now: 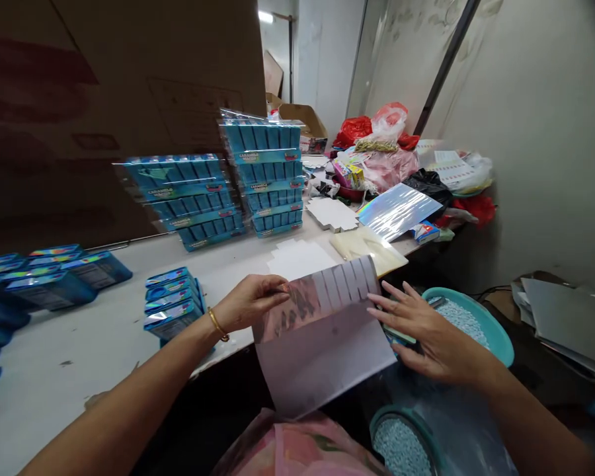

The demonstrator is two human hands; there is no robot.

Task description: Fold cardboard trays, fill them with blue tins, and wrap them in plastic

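Observation:
My left hand (250, 302), with a gold bangle at the wrist, pinches the left edge of a curled sheet (322, 357) between thumb and fingers. The sheet has a shiny upper band with dark marks and pale strips; its lower part is plain and pale. My right hand (424, 330) is open, fingers spread, by the sheet's right edge; whether the fingertips touch it is hard to tell. Left of my left hand stands a short row of blue boxes (173, 301). Behind the sheet lies a white cut-out card (297, 259) on the table (104, 337).
Plastic-wrapped stacks of blue boxes (270, 178) stand at the back. Holographic sheets (399, 208) and red plastic bags (354, 130) crowd the far right. Below the table edge are a teal basin (500, 337) of pale blue pellets and a smaller pellet-filled bowl (401, 446).

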